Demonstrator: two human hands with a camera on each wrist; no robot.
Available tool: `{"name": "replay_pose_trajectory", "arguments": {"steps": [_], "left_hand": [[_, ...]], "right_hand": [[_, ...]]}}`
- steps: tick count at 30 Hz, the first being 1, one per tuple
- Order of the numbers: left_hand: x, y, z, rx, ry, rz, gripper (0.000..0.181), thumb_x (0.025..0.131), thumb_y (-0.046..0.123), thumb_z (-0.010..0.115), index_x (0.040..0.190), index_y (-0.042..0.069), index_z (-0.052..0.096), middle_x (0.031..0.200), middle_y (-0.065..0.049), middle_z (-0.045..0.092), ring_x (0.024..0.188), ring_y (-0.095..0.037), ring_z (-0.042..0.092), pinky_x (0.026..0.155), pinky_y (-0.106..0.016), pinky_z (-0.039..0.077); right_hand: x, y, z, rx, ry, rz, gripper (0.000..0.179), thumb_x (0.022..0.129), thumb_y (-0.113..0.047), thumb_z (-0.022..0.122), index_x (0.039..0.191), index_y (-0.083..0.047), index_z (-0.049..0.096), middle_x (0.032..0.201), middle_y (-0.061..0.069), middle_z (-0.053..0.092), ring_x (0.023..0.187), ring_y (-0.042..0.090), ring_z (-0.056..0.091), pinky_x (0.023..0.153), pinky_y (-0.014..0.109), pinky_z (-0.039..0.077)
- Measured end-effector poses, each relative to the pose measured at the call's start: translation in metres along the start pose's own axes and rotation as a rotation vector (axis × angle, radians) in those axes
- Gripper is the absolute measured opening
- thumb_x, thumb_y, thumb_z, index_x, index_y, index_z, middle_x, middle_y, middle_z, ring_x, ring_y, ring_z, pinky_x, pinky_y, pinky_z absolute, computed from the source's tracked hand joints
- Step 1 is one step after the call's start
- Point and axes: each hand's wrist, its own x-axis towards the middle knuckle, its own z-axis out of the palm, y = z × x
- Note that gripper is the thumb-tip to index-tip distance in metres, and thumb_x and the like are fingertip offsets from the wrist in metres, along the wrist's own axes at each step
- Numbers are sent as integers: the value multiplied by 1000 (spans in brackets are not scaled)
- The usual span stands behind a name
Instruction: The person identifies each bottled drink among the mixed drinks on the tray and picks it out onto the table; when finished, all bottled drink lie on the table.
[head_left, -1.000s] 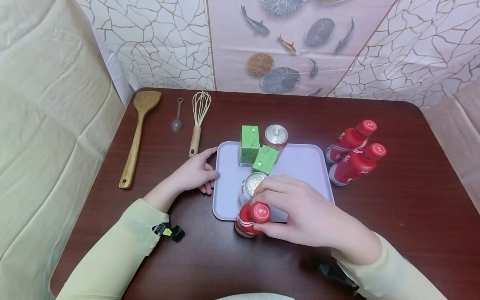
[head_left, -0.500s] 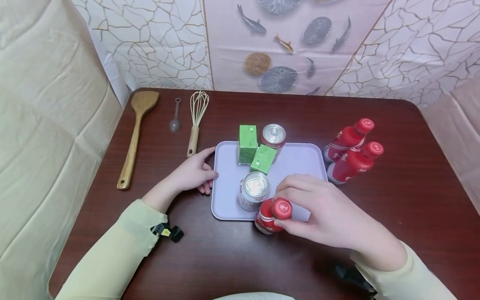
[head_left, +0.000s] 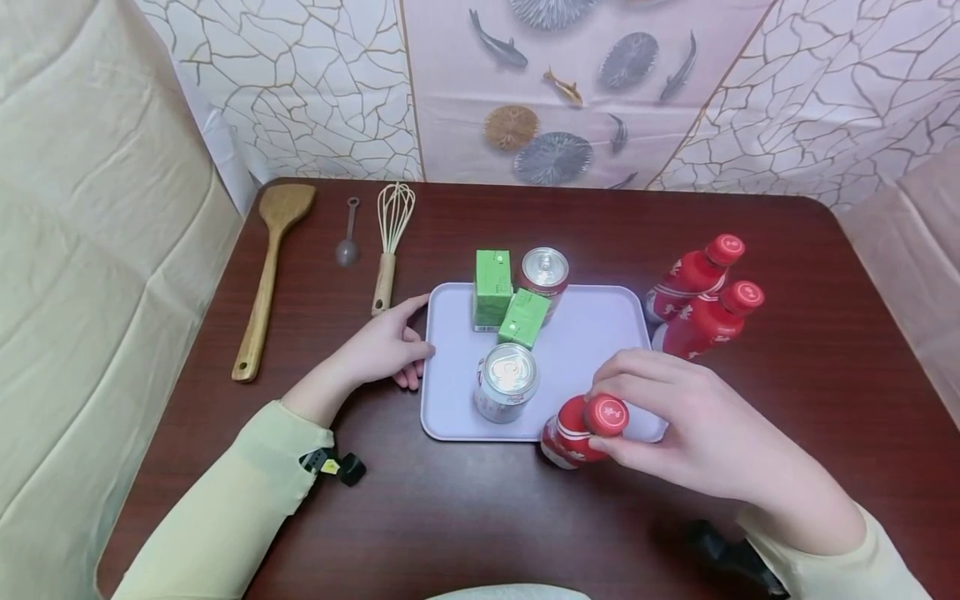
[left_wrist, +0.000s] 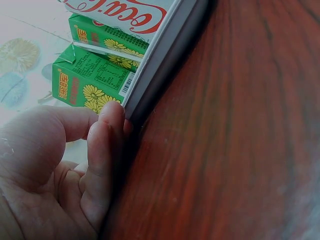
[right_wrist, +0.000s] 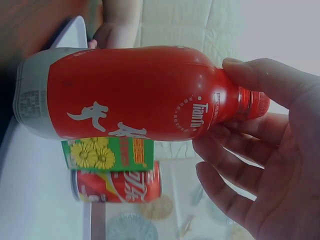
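My right hand pinches the neck of a red Tianfu bottle below its cap, thumb on one side and fingers on the other. The bottle overlaps the near rim of a lavender tray in the head view. At the tray's left edge, my left hand grips the rim between thumb and fingers, seen close up in the left wrist view. Upon the tray are a silver-white Coca-Cola can, a green drink carton, a second green carton leaning beside it, and a red can behind.
Two more red bottles stand close together to the right of the tray. A wooden spatula, a small measuring spoon and a whisk lie on the dark wood table at the left. A patterned cloth hangs behind.
My right hand has carried the red bottle rightward along the tray's near edge, uncovering the silver-white can. The left hand stays at the tray's left rim. The head view has shifted slightly.
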Motion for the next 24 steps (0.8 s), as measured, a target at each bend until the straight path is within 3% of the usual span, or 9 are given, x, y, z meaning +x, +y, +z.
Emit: {"name": "replay_pose_trajectory", "arguments": {"steps": [6,16,24], "left_hand": [[1,0,0,8,-1,-2,85,96,9,64,165,14,16,66,-13,68,54,-28,70,51,-43,61],[5,2,3,24,-12,-4,85,95,10,65,165,16,17,68,-15,69,54,-30,70,51,-44,62],[2,1,3,11,-5,4,86,96,9,65,166,14,15,67,-13,69,53,-27,69,50,-41,61]], "right_hand": [[-15,6,-8,10,22,35,54,62,-19,98,110,-25,73,107,-16,65,93,-2,60,78,10,54],[-45,15,-24,-40,55,80,68,53,-15,101,114,-25,74,110,-18,66,97,-1,60,82,9,54],[-54,23,-34,-82,61,71,68,52,-14,100,114,-21,74,112,-15,67,102,-1,60,89,6,50]]}}
